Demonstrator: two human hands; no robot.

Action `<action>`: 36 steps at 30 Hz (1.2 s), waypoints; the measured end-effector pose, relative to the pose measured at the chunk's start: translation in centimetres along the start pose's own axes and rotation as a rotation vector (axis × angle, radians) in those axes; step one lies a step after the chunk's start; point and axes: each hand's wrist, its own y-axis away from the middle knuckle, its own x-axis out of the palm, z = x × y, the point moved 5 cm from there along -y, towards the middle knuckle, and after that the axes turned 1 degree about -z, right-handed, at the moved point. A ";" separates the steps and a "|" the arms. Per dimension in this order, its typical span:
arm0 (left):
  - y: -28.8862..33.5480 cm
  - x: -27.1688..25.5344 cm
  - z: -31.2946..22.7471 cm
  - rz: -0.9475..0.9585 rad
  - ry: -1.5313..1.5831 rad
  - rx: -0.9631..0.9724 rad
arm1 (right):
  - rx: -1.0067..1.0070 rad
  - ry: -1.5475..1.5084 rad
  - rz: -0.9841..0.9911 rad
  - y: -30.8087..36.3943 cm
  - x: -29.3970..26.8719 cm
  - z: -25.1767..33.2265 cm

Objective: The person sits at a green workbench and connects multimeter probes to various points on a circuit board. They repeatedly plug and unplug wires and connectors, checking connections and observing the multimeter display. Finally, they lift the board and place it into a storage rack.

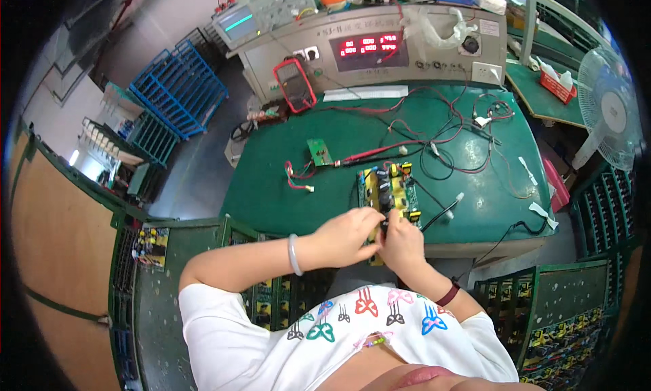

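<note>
A populated circuit board (pixel 397 191) with yellow transformers and dark capacitors lies at the front edge of the green bench. Over its near end, my left hand (pixel 349 236) and my right hand (pixel 402 244) come together, fingers bent and pinched. Whatever sits between the fingertips is hidden by the hands themselves. Black leads with a white connector (pixel 459 198) run off the board's right side. Left of it rests a small green board (pixel 318 152) with red wires, beside red and black test probes (pixel 369 152).
A test console (pixel 447 69) with a red digital display spans the bench's back. A red multimeter (pixel 295 85) leans against it, and an oscilloscope (pixel 242 26) stands on top. Loose cables (pixel 434 162) cross the bench's right half. A fan (pixel 612 110) is at right; racks of boards (pixel 563 340) flank me.
</note>
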 end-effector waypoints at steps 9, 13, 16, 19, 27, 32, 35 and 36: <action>-0.4 5.8 -0.2 0.047 -0.256 -0.055 | -0.015 -0.637 -0.083 0.7 -4.8 -4.0; -0.9 6.5 -0.8 -0.057 -0.254 -0.140 | 0.029 -0.694 -0.162 1.5 -7.1 -7.2; -1.2 6.8 -0.5 -0.087 -0.277 -0.141 | 0.085 -0.724 -0.288 2.0 -7.8 -10.5; -1.3 6.4 -0.3 -0.077 -0.269 -0.153 | 0.161 -0.632 -0.396 2.0 -9.1 -14.3; -1.9 6.0 -0.6 -0.121 -0.153 -0.154 | 0.267 -0.564 -0.497 2.3 -8.5 -19.6; -0.7 4.4 -1.9 -0.202 -0.269 -0.107 | 0.251 -0.477 -0.491 2.0 -8.7 -19.6; 1.2 1.1 -2.9 -0.247 -0.368 -0.144 | 0.267 -0.453 -0.467 2.2 -8.7 -19.8; 2.2 -0.1 -3.2 -0.265 -0.424 -0.156 | 0.256 -0.447 -0.459 2.1 -8.6 -19.8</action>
